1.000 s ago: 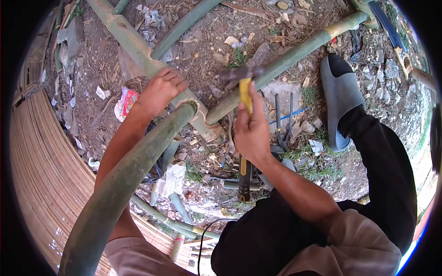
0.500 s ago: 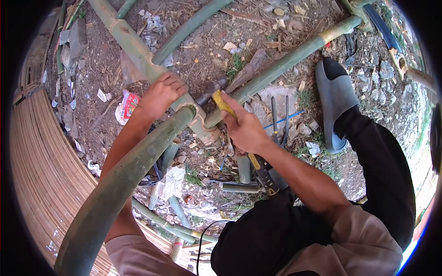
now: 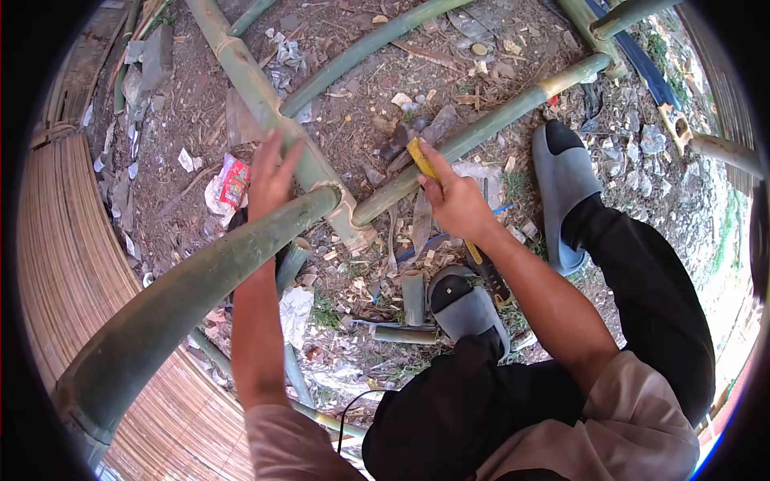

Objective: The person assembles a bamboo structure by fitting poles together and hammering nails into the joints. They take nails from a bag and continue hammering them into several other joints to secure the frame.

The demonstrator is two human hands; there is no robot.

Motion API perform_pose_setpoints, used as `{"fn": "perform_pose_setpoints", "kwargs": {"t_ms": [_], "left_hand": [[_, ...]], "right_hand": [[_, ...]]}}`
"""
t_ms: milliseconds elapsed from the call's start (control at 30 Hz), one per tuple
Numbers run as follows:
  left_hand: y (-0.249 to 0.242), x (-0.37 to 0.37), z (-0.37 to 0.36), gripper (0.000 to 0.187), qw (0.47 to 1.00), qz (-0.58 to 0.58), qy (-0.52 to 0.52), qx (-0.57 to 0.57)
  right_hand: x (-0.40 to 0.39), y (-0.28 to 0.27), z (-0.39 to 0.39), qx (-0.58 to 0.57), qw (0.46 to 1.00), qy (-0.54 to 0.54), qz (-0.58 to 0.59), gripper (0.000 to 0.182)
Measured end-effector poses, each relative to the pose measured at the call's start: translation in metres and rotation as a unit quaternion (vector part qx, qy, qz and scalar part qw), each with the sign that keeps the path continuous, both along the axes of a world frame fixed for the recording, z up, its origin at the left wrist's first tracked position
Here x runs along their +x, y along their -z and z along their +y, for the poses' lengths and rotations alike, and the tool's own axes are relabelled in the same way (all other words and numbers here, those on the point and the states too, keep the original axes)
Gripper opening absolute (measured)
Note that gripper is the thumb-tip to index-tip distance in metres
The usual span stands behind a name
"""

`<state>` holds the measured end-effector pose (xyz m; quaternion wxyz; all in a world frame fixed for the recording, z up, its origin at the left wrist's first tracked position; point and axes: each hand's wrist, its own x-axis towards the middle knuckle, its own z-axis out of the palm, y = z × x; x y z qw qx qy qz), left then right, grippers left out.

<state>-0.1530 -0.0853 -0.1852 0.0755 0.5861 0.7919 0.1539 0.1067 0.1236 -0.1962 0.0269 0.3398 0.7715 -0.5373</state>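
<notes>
My right hand grips the yellow handle of a hammer; its dark head hovers close above a green bamboo pole that runs to the upper right. My left hand is open with fingers spread, resting against a thick bamboo pole near the joint where several poles meet. A large curved bamboo pole rises from that joint toward me at the lower left.
Both my feet wear grey slippers on littered dirt. Short bamboo offcuts, paper scraps and a red wrapper lie around. A woven bamboo mat covers the left side. More poles cross at the top.
My left hand has let go of the thick pole and opened its fingers. The hammer has lifted away from the joint toward the upper right. The view has shifted, and a second slipper has come into sight.
</notes>
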Motion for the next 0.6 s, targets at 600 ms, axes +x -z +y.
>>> {"fn": "perform_pose_setpoints", "kwargs": {"t_ms": [600], "left_hand": [[-0.101,0.106,0.035,0.028,0.780,-0.224,-0.340,0.476]], "right_hand": [[-0.014,0.011,-0.007,0.069,0.996,-0.048,0.016,0.060]]}}
